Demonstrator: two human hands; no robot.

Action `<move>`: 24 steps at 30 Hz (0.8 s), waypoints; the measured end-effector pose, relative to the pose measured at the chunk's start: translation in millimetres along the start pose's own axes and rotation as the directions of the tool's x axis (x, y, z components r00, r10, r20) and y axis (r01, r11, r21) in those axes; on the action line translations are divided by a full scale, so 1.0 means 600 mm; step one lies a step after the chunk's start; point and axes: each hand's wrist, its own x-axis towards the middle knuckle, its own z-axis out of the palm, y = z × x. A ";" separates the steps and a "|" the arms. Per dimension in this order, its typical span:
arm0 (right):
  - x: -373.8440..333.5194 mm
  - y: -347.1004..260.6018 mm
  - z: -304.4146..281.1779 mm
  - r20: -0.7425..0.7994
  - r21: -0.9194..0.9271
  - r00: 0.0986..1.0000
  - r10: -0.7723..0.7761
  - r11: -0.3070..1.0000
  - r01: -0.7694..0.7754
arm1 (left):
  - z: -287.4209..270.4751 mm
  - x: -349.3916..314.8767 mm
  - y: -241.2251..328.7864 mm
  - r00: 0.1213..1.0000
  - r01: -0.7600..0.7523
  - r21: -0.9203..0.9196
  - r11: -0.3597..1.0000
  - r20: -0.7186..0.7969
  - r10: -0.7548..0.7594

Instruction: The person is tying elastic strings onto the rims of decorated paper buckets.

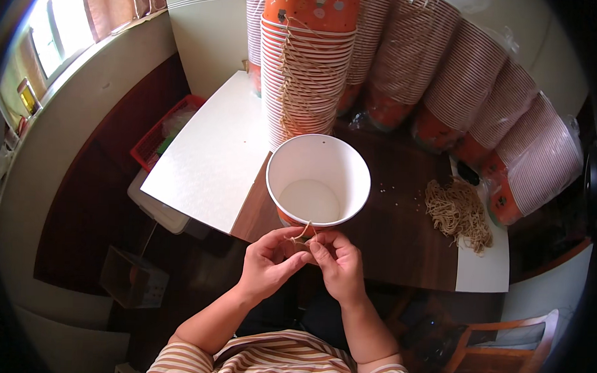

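Observation:
A white-lined paper bucket (344, 168) with an orange outside stands at the table's front edge, its mouth tilted toward me. A thin piece of tan twine (303, 233) passes at the near side of its rim. Just below that rim, my left hand (268, 263) pinches the twine between thumb and fingers. My right hand (341, 267) is closed on the same twine, its thumb close to the left one. The fingers partly cover the twine's ends. On the rim's far side there is a small dark hole.
Behind the bucket rises a tall nested stack of orange buckets (305, 88) with twine hanging down its side. More plastic-wrapped bucket stacks (460, 80) line the back right. A heap of twine (460, 213) lies right. A red basket (161, 134) and a wooden chair (496, 354) flank the table.

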 end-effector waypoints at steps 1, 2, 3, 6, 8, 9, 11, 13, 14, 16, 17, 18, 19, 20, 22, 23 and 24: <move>-0.001 0.001 0.001 0.027 0.054 1.000 -0.006 0.999 0.004 | -0.001 0.002 -0.005 1.000 0.000 0.001 1.000 0.000 0.000; 0.000 0.001 0.003 0.054 0.109 0.998 -0.013 0.994 0.007 | -0.002 0.004 -0.013 1.000 -0.004 0.045 0.999 -0.027 0.006; 0.000 0.000 0.003 0.056 0.110 0.998 -0.013 0.994 0.007 | -0.002 0.006 -0.018 0.999 -0.008 0.089 0.996 -0.053 0.012; 0.001 -0.004 0.002 0.038 0.027 0.998 -0.054 0.998 0.053 | 0.000 0.007 -0.015 0.994 -0.011 0.135 0.991 -0.109 0.026; 0.005 -0.008 -0.003 -0.031 -0.172 0.991 -0.129 0.978 0.122 | 0.002 0.008 0.003 0.992 0.015 0.171 0.985 -0.130 0.008; 0.006 -0.011 -0.004 -0.032 -0.171 0.991 -0.128 0.978 0.121 | 0.001 0.008 0.009 0.988 0.040 0.207 0.978 -0.152 -0.009; 0.009 -0.017 -0.002 -0.084 -0.145 0.979 -0.186 0.974 0.173 | -0.003 0.009 0.006 0.986 0.040 0.221 0.975 -0.164 -0.003; 0.010 -0.022 0.000 -0.082 -0.161 0.979 -0.189 0.972 0.174 | -0.007 0.008 0.003 0.988 0.002 0.246 0.969 -0.151 0.036; 0.010 -0.023 -0.001 -0.083 -0.179 0.978 -0.194 0.968 0.176 | -0.007 0.007 0.001 0.988 0.002 0.246 0.969 -0.150 0.036; 0.009 -0.013 -0.003 -0.088 -0.124 0.983 -0.163 0.981 0.151 | -0.009 0.006 -0.001 0.988 -0.014 0.277 0.961 -0.147 0.056; 0.009 -0.008 -0.003 -0.089 -0.067 0.988 -0.129 0.990 0.123 | -0.009 0.006 0.000 0.987 -0.012 0.278 0.961 -0.148 0.055; 0.009 -0.011 -0.002 -0.088 -0.066 0.988 -0.127 0.990 0.122 | -0.008 0.005 0.002 0.987 -0.006 0.282 0.959 -0.150 0.051; 0.008 -0.018 0.000 -0.073 0.061 0.992 -0.102 0.992 0.107 | -0.008 0.004 0.003 0.987 -0.001 0.287 0.958 -0.152 0.046; 0.007 -0.023 0.002 -0.057 0.186 0.995 -0.081 0.978 0.091 | -0.008 0.003 0.003 0.987 -0.001 0.287 0.958 -0.153 0.046; 0.004 -0.018 0.004 0.010 0.292 1.000 -0.028 0.956 0.024 | -0.010 0.001 0.000 0.988 -0.024 0.248 0.968 -0.141 0.061; 0.001 -0.015 0.005 0.083 0.391 0.996 0.018 0.919 -0.049 | -0.011 0.000 -0.002 0.988 -0.024 0.248 0.968 -0.142 0.061; -0.002 -0.013 0.004 0.137 0.370 0.989 0.050 0.924 -0.098 | -0.013 -0.001 -0.005 0.990 -0.032 0.251 0.967 -0.125 0.065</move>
